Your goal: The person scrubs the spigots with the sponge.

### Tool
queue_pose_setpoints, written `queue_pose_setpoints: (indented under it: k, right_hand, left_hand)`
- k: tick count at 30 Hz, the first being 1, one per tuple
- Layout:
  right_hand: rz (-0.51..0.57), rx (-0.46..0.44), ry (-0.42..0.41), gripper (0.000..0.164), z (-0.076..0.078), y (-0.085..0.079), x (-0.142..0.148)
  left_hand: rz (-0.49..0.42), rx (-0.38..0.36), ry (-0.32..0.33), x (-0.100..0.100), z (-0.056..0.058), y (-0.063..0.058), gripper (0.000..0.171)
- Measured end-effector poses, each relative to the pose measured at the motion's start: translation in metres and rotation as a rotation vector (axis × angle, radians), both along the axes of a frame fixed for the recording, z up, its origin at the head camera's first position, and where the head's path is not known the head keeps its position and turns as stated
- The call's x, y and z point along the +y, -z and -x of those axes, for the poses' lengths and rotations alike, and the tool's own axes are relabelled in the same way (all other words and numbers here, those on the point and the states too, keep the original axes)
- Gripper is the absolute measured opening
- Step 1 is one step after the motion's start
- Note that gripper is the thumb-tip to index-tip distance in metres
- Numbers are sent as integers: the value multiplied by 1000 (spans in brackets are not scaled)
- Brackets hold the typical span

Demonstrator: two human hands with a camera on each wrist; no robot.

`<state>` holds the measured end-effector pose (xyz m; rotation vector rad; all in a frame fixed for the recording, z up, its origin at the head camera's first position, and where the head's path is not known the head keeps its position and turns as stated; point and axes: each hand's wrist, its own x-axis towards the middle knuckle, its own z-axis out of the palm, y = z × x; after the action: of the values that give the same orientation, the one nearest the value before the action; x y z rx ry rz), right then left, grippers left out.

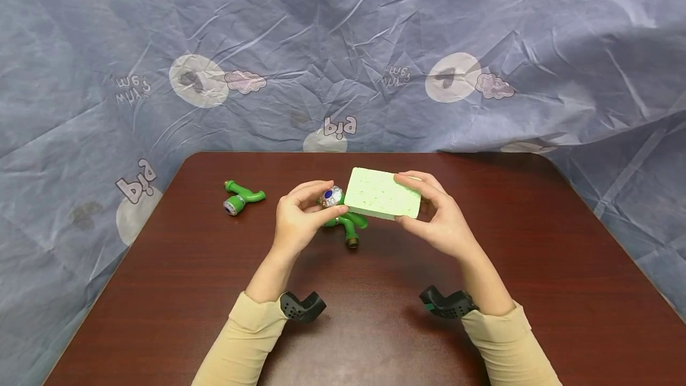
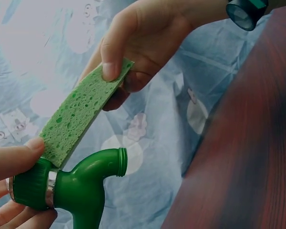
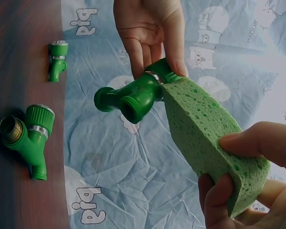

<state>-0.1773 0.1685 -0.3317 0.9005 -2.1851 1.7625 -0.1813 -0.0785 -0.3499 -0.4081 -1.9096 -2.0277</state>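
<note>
The left hand (image 1: 300, 210) holds a green plastic tap (image 2: 81, 186) by its round knob, with the thumb and fingers bent about it. The right hand (image 1: 442, 216) grips a light green sponge (image 1: 382, 192), thumb on one wide side and fingers on the other, at the end away from the tap. Both things are up off the brown wooden table (image 1: 161, 314), between the two hands. The sponge is a flat block, and its long way runs sideways from the right hand over to the left one. Its left end meets the held tap by the knob and shiny ring, and looks to be touching there. So the tap is just to the left of the sponge, and the left thumb is right by the sponge's corner. The left hand is nearer to that meeting spot, and the right hand is back at the far end. Two more green taps lie right on the wood, not in any box or bowl: a tap with a brass end (image 3: 26, 148) under the hands, and another tap (image 1: 243, 196) off to the left. A blue-gray cloth (image 1: 343, 34) with cartoon pictures hangs behind.
</note>
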Motion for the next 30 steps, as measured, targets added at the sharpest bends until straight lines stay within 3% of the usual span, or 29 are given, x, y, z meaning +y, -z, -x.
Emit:
queue_pose_setpoints:
  k: [6,13,20,26,30]
  right_hand:
    - [-17,14,34,64,0,-1,2]
    - [7,12,32,63,1,-2,4]
    - [28,15,35,63,1,-3,3]
    - [61,27,74,63,0,-5,3]
    - [123,60,93,63,0,-7,4]
  left_hand:
    - [27,-55,83,-2,0,-1,50]
    - [32,-55,137,-3,0,0,55]
    - [112,-57,131,-4,0,1,46]
    - [91,-136,142,-3,-1,0,43]
    - [66,-109,143,-3,-1,2,39]
